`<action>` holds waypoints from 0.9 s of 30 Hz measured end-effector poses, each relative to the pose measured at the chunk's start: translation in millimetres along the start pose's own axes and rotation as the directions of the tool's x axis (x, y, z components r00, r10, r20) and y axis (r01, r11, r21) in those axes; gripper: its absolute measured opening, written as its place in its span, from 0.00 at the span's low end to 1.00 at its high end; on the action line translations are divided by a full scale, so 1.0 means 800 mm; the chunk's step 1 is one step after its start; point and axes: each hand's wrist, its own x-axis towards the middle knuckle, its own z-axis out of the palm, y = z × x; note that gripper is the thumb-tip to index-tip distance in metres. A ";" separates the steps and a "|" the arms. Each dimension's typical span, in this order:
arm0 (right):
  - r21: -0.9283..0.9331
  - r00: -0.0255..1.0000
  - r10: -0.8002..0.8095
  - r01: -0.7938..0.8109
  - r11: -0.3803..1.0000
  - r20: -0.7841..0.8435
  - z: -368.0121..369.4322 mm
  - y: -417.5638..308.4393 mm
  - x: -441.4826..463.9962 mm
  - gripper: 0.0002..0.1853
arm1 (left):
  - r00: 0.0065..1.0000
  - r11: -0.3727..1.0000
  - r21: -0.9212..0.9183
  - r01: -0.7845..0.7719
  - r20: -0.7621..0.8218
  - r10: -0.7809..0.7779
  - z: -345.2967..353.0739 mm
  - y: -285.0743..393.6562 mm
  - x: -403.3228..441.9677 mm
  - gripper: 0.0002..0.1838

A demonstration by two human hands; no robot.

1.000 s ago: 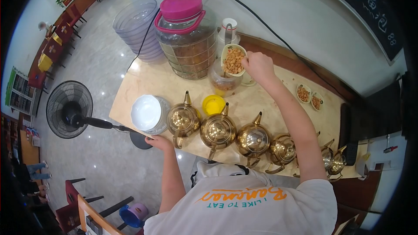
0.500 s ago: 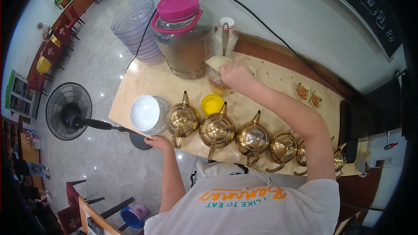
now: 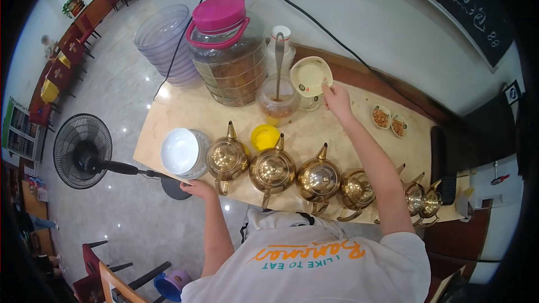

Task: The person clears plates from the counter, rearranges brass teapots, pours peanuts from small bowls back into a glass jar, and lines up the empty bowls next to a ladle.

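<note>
My right hand (image 3: 337, 102) grips the rim of a small cream dish (image 3: 310, 76), tipped so its inside faces me. Another small dish (image 3: 310, 102) lies below it on the table. Just left of these stands a glass jar (image 3: 279, 96) with reddish-brown bits at its bottom and a long-handled metal spoon (image 3: 279, 59) upright in it. My left hand (image 3: 199, 189) holds the table's front edge, below a stack of white bowls (image 3: 181, 152). Two small dishes of reddish-brown bits, a nearer one (image 3: 398, 127) and a farther one (image 3: 381, 117), sit at the right.
Gold teapots (image 3: 273, 170) line the table's front, with a yellow container (image 3: 264, 136) behind them. A large glass jar with a pink lid (image 3: 219, 13) stands at the back left, beside stacked clear plastic tubs (image 3: 163, 39). A black fan (image 3: 83, 150) stands left of the table.
My right hand has moved right with the cream dish, from over the glass jar to beside it, and the dish's inside now faces me. My left hand stays at the table edge.
</note>
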 end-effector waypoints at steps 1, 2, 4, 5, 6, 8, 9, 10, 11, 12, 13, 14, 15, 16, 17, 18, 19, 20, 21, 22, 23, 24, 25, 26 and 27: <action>0.065 0.994 0.108 -0.110 0.992 0.031 0.003 0.015 0.000 0.13 | 1.000 1.000 0.002 0.007 -0.002 -0.007 -0.001 0.003 -0.002 0.22; 0.128 0.975 0.211 -0.218 0.968 0.069 0.006 0.030 -0.003 0.13 | 1.000 1.000 0.003 0.012 -0.005 -0.012 -0.001 0.006 -0.003 0.22; 0.288 0.906 0.395 -0.423 0.859 0.154 0.018 0.055 0.001 0.14 | 1.000 1.000 0.001 0.017 0.010 -0.017 -0.001 0.008 -0.004 0.22; 0.381 0.856 0.474 -0.516 0.767 0.207 0.027 0.069 0.004 0.14 | 1.000 1.000 0.002 0.017 0.017 -0.017 -0.002 0.008 -0.003 0.22; 0.461 0.797 0.540 -0.599 0.654 0.270 0.035 0.081 0.006 0.15 | 1.000 1.000 0.008 0.023 0.018 -0.023 -0.002 0.009 -0.003 0.22; 0.486 0.748 0.594 -0.654 0.580 0.297 0.053 0.093 0.008 0.15 | 0.999 0.999 0.022 0.034 0.018 -0.034 -0.002 0.009 -0.004 0.22; 0.497 0.722 0.618 -0.678 0.541 0.312 0.060 0.094 0.008 0.15 | 0.999 0.999 0.023 0.034 0.019 -0.035 -0.002 0.006 -0.002 0.22; 0.489 0.694 0.638 -0.706 0.511 0.335 0.065 0.094 0.010 0.15 | 0.999 0.999 0.024 0.035 0.020 -0.036 -0.001 0.003 -0.001 0.22; 0.480 0.665 0.656 -0.733 0.482 0.357 0.070 0.094 0.011 0.15 | 0.999 0.999 0.023 0.037 0.019 -0.037 -0.001 0.001 0.001 0.22; 0.469 0.637 0.671 -0.758 0.454 0.379 0.074 0.096 0.014 0.15 | 0.999 0.999 0.018 0.039 0.019 -0.039 -0.001 0.001 0.002 0.22; 0.417 0.644 0.660 -0.761 0.498 0.387 0.077 0.099 0.015 0.15 | 0.999 0.999 0.012 0.043 0.018 -0.043 -0.001 0.002 0.001 0.22; 0.362 0.650 0.649 -0.759 0.541 0.396 0.079 0.103 0.014 0.15 | 0.999 0.999 0.005 0.047 0.015 -0.047 -0.001 0.003 0.000 0.22; 0.304 0.655 0.638 -0.754 0.582 0.405 0.079 0.099 0.011 0.16 | 0.999 0.999 -0.002 0.041 0.014 -0.041 0.000 0.004 0.000 0.22; 0.237 0.657 0.631 -0.747 0.622 0.413 0.076 0.096 0.008 0.15 | 0.999 0.999 -0.008 0.036 0.011 -0.035 0.000 0.005 -0.001 0.22; 0.167 0.657 0.625 -0.734 0.658 0.422 0.071 0.093 0.003 0.15 | 1.000 0.999 -0.013 0.031 0.007 -0.031 0.000 0.006 -0.001 0.21; 0.095 0.656 0.620 -0.716 0.691 0.431 0.065 0.087 0.001 0.15 | 0.999 0.999 -0.014 0.031 0.012 -0.031 0.000 0.007 -0.002 0.21; 0.112 0.660 0.613 -0.715 0.690 0.434 0.058 0.089 0.000 0.15 | 0.999 0.999 -0.012 0.032 0.016 -0.032 -0.001 0.008 -0.003 0.21; 0.128 0.663 0.607 -0.715 0.687 0.438 0.048 0.094 0.000 0.14 | 0.999 0.999 -0.008 0.032 0.021 -0.032 -0.003 0.008 -0.003 0.21; 0.145 0.666 0.602 -0.715 0.684 0.441 0.034 0.102 0.001 0.14 | 1.000 1.000 -0.011 0.025 0.015 -0.025 -0.003 0.006 -0.001 0.21; 0.300 0.698 0.612 -0.715 0.632 0.373 0.021 0.116 0.005 0.14 | 1.000 1.000 -0.014 0.018 0.009 -0.018 -0.001 0.002 0.001 0.20; 0.449 0.717 0.628 -0.688 0.570 0.302 0.004 0.138 0.011 0.13 | 1.000 1.000 -0.017 0.012 0.004 -0.012 -0.001 0.000 0.001 0.20; 0.589 0.735 0.651 -0.615 0.524 0.189 -0.017 0.162 0.014 0.14 | 1.000 1.000 -0.019 0.010 0.000 -0.010 -0.001 0.002 -0.001 0.20; 0.711 0.731 0.678 -0.517 0.477 0.076 -0.043 0.192 0.017 0.15 | 1.000 1.000 -0.020 0.008 -0.003 -0.008 -0.002 0.008 -0.004 0.20; 0.868 0.632 0.774 -0.406 0.287 0.039 -0.070 0.262 0.032 0.14 | 1.000 1.000 -0.020 0.004 -0.005 -0.004 -0.002 0.010 -0.006 0.20; 0.966 0.516 0.856 -0.237 0.099 0.039 -0.083 0.315 0.044 0.13 | 1.000 1.000 -0.013 -0.014 -0.010 0.014 -0.002 0.006 -0.004 0.20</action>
